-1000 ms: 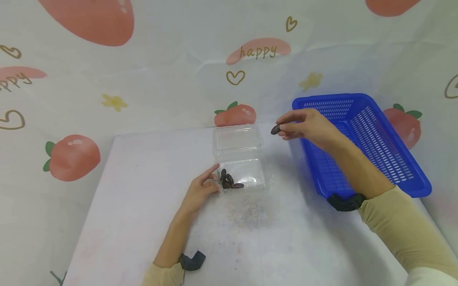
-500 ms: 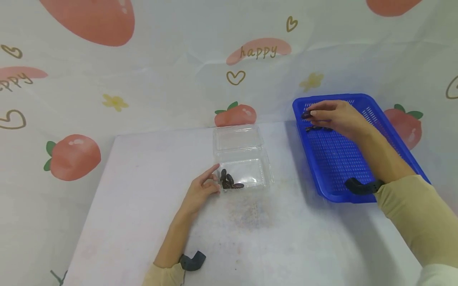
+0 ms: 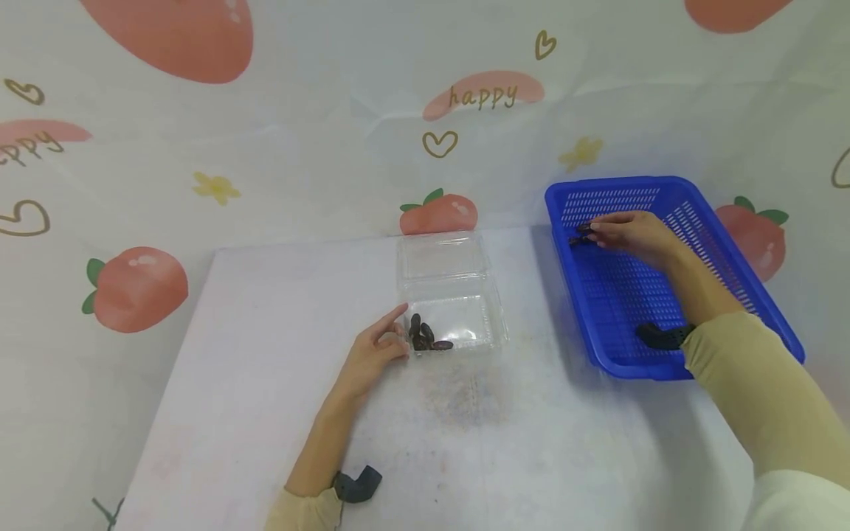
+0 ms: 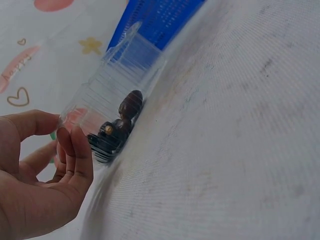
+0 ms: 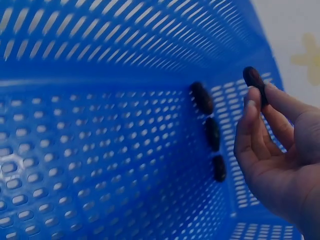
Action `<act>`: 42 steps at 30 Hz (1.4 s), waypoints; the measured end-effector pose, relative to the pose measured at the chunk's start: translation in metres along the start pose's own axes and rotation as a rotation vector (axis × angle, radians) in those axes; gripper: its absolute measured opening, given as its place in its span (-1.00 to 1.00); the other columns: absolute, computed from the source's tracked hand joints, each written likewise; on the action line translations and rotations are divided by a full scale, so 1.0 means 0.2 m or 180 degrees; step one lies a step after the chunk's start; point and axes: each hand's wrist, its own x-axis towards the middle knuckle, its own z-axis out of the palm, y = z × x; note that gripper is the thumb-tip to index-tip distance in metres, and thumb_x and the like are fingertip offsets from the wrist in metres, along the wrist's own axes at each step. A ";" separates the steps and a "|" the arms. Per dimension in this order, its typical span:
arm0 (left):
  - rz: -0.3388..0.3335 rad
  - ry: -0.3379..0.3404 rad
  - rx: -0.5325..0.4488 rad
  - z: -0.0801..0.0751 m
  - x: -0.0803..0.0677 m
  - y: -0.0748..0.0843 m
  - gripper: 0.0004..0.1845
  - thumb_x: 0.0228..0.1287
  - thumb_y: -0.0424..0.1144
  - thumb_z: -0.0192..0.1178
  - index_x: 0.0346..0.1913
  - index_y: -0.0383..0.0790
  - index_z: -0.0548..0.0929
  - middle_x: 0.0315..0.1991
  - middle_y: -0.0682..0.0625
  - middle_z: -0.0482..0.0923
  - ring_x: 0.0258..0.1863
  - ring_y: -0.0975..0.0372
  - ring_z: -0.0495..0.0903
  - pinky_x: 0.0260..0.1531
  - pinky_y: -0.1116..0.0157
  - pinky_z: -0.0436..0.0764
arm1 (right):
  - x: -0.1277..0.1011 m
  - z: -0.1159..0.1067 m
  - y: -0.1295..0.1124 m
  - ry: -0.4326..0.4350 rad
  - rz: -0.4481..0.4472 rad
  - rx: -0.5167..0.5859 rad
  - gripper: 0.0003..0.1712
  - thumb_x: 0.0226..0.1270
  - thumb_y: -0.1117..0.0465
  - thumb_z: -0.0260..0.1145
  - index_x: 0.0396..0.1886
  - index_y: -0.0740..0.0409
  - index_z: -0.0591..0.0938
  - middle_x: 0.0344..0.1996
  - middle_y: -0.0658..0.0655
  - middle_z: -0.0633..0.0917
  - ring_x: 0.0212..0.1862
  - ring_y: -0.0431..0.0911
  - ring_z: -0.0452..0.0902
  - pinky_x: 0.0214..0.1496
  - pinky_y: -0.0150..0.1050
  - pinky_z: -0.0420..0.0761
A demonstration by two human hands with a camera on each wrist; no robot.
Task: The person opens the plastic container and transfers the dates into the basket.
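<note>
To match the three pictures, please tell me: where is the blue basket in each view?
Head: blue basket on the right of the table, right hand inside.
Left wrist: top centre, behind the clear box.
Right wrist: fills the picture.
Shared landmark: the basket's slotted wall.

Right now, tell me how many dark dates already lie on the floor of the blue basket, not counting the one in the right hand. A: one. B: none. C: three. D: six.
C: the right wrist view shows three dates lying in a row on the blue basket floor, while the right hand pinches a fourth date above them.
</note>
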 end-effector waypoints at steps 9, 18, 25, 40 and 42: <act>-0.0001 -0.0038 -0.0003 0.00 0.00 0.01 -0.27 0.21 -0.55 0.20 0.47 -0.14 0.36 -0.11 -0.06 0.33 -0.42 0.31 0.52 -0.16 0.31 0.66 | 0.05 -0.02 0.09 -0.0030 0.0067 -0.0302 -0.80 0.48 0.33 0.19 -0.12 0.05 0.72 -0.27 -0.09 0.74 -0.16 -0.27 0.68 -0.02 -0.35 0.66; 0.0026 -0.0030 0.0052 -0.01 0.00 0.00 -0.28 0.22 -0.55 0.19 0.46 -0.10 0.37 -0.11 -0.06 0.33 -0.40 0.27 0.54 -0.16 0.33 0.65 | 0.05 0.01 0.10 -0.0168 0.0114 -0.0503 -0.50 0.47 0.40 0.16 0.29 0.62 0.36 -0.20 -0.01 0.74 -0.15 -0.23 0.70 -0.01 -0.28 0.68; 0.0046 -0.0050 0.0012 -0.01 -0.01 0.00 -0.27 0.23 -0.56 0.18 0.47 -0.13 0.36 -0.11 -0.08 0.32 -0.40 0.27 0.54 -0.17 0.33 0.65 | 0.06 0.01 0.14 -0.0174 0.0179 -0.0422 -0.50 0.47 0.45 0.12 0.29 0.69 0.29 -0.20 0.00 0.73 -0.17 -0.20 0.72 -0.01 -0.26 0.68; -0.0028 0.0005 -0.0018 0.00 -0.01 0.01 -0.28 0.22 -0.55 0.19 0.44 -0.03 0.40 -0.10 -0.05 0.33 -0.39 0.30 0.54 -0.16 0.32 0.66 | 0.03 -0.03 0.10 0.0057 0.0284 -0.0316 -0.72 0.46 0.37 0.19 0.07 0.39 0.65 -0.33 0.03 0.77 -0.29 -0.21 0.71 -0.14 -0.32 0.70; -0.0059 0.0027 -0.0018 0.00 -0.01 0.01 -0.28 0.22 -0.54 0.20 0.43 0.00 0.42 -0.10 -0.04 0.33 -0.38 0.30 0.53 -0.16 0.31 0.66 | 0.02 -0.02 0.08 0.0044 0.0277 -0.0337 -0.74 0.46 0.34 0.20 0.04 0.33 0.67 -0.33 0.02 0.77 -0.28 -0.21 0.71 -0.12 -0.32 0.70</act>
